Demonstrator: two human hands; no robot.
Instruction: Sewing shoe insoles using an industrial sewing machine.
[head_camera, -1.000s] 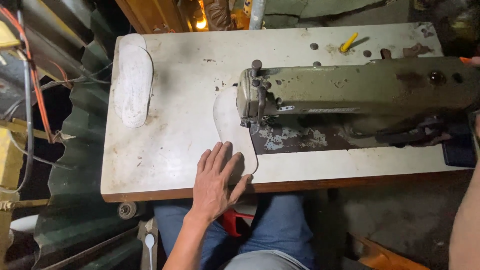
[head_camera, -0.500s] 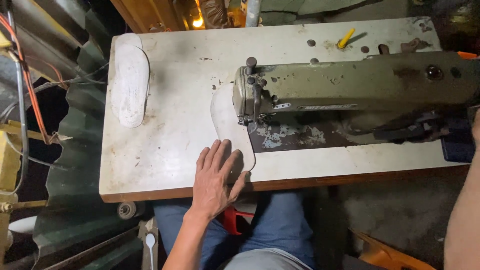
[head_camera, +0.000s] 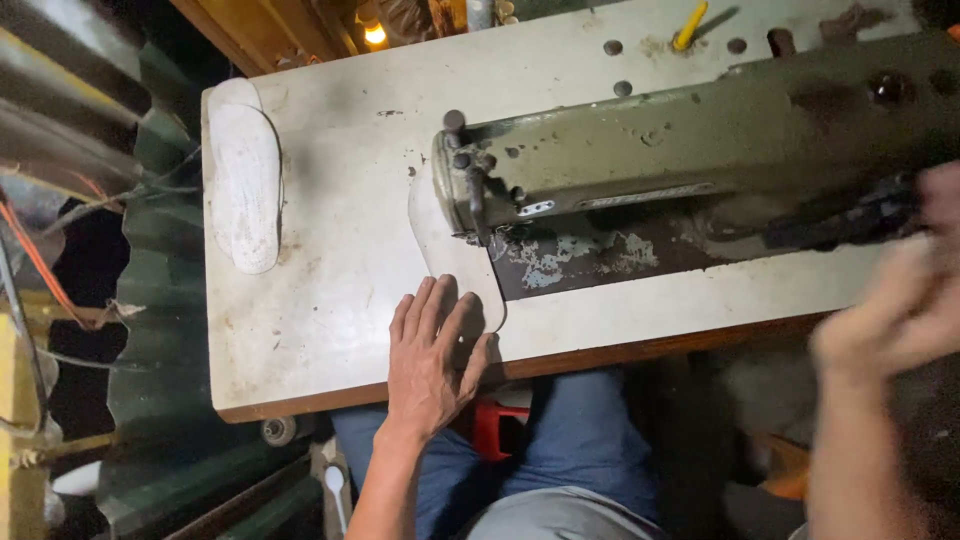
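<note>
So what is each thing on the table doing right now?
Flat white sole-shaped piece: lying under the machine's head, held down by the hand.
Left hand: fingers spread flat on that piece.
Right hand: raised, blurred.
Olive-green metal sewing machine: upright.
Second white sole: lying untouched near the table's left edge.

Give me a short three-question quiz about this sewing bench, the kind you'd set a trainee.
1. True or false: the left hand lies flat, fingers on the near end of the white sole piece under the sewing machine.
2. Where is the second white sole? A) under the needle B) at the table's far left edge C) on the floor
3. What yellow item sits at the table's far edge?

Key: 1 true. 2 B. 3 A yellow stick-like tool; its exact kind cannot be told. The right hand is motion-blurred near the machine's right end.
</note>
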